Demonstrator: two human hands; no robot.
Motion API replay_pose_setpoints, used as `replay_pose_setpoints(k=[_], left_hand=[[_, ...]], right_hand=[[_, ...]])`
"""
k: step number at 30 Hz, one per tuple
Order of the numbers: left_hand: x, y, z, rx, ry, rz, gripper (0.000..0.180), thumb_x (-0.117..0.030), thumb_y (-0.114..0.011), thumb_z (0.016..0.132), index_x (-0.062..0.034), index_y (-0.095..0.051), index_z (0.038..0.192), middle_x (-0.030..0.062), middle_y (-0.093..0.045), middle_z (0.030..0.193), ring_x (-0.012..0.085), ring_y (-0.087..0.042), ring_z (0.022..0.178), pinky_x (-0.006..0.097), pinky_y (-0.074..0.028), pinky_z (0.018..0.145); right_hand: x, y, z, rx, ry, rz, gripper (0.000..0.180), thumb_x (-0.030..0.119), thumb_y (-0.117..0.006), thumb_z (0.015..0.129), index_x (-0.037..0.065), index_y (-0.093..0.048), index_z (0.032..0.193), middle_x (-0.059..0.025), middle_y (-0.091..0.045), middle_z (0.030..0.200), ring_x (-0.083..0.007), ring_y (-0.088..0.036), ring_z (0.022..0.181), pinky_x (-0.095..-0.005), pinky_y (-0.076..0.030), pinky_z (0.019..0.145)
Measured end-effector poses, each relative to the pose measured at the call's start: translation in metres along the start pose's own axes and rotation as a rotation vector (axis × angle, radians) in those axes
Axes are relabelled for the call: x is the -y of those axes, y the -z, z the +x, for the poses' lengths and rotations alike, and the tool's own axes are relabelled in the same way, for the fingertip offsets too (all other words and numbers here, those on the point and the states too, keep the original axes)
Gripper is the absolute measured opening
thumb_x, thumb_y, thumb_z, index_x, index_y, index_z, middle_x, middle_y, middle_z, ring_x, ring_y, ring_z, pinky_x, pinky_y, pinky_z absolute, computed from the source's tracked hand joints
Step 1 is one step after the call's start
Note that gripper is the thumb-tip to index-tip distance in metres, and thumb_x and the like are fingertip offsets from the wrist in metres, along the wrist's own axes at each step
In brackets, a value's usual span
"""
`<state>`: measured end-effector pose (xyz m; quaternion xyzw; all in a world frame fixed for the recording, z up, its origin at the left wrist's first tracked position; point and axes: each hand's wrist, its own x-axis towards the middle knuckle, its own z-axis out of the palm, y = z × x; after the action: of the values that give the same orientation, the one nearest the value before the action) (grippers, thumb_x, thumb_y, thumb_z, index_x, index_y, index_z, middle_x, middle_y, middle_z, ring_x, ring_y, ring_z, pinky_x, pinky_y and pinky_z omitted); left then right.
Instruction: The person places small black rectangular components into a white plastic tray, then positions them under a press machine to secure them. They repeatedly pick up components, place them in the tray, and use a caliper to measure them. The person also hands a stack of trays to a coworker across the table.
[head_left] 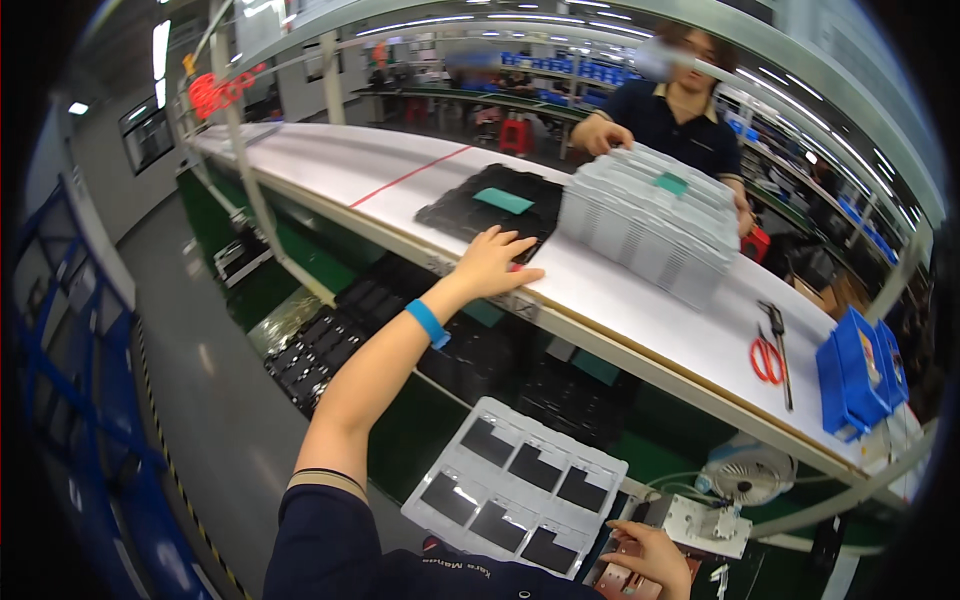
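My left hand [495,262] stretches over the front edge of the white bench, fingers spread, beside the near edge of a black plastic tray [455,205]. A green card [503,201] lies on that tray. Low in the picture, close to my body, a white tray [422,505] holds several flat black L-shaped pieces [537,467] in its pockets. Just off the tray's right corner is my right hand [648,558], its fingers apart and nothing visible in them. Across the bench, a co-worker's hands grip a tall stack of grey trays [645,215].
Red-handled scissors [767,358] and a dark slim tool [782,350] lie on the bench, left of blue bins [855,375]. Beneath the bench are more black trays [315,360] and a small fan [745,472]. A metal fixture [705,525] stands near my right hand.
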<state>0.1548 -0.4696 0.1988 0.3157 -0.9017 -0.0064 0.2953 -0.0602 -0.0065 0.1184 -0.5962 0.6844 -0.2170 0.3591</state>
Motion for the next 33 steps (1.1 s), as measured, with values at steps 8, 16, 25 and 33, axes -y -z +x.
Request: replay_pose_setpoints(k=[8,16,25,33], left_hand=[[0.085,0.017,-0.014,-0.133,0.134,0.133,0.043,-0.038,-0.058,0.091,-0.0124,-0.064,0.125,0.0159,-0.065,0.12,0.0368,-0.054,0.117,0.043,-0.04,0.105],[0.179,0.025,0.008,-0.027,0.383,0.16,0.045,-0.041,-0.052,0.09,-0.0261,-0.06,0.132,0.0067,-0.058,0.135,0.0364,-0.039,0.134,0.06,-0.031,0.109],[0.139,-0.012,-0.069,-0.685,0.247,0.132,0.062,-0.043,-0.046,0.1,-0.0081,-0.032,0.149,0.0254,-0.028,0.153,0.0456,-0.024,0.142,0.063,-0.02,0.11],[-0.003,-0.042,-0.336,0.306,0.537,-0.439,0.053,-0.033,-0.061,0.093,0.0029,-0.053,0.131,0.0251,-0.05,0.137,0.0388,-0.042,0.133,0.046,-0.035,0.111]], right_hand=[[0.024,-0.021,0.02,0.072,0.076,-0.019,0.057,0.032,-0.081,0.074,0.006,-0.064,0.121,-0.0177,-0.069,0.102,-0.0307,-0.068,0.095,-0.036,-0.053,0.083],[0.003,-0.045,-0.012,-0.204,-0.048,0.104,0.055,0.021,-0.086,0.068,0.001,-0.066,0.115,-0.0135,-0.07,0.096,-0.023,-0.067,0.089,-0.0325,-0.052,0.079],[-0.003,-0.106,-0.046,-0.521,-0.258,0.194,0.072,0.017,-0.076,0.079,0.002,-0.043,0.142,-0.0198,-0.035,0.147,-0.0336,-0.033,0.139,-0.0403,-0.03,0.112],[-0.055,-0.149,0.008,-0.405,-0.148,0.317,0.07,0.017,-0.051,0.095,-0.004,-0.016,0.152,-0.0282,-0.011,0.158,-0.0405,-0.012,0.147,-0.044,-0.01,0.119]])
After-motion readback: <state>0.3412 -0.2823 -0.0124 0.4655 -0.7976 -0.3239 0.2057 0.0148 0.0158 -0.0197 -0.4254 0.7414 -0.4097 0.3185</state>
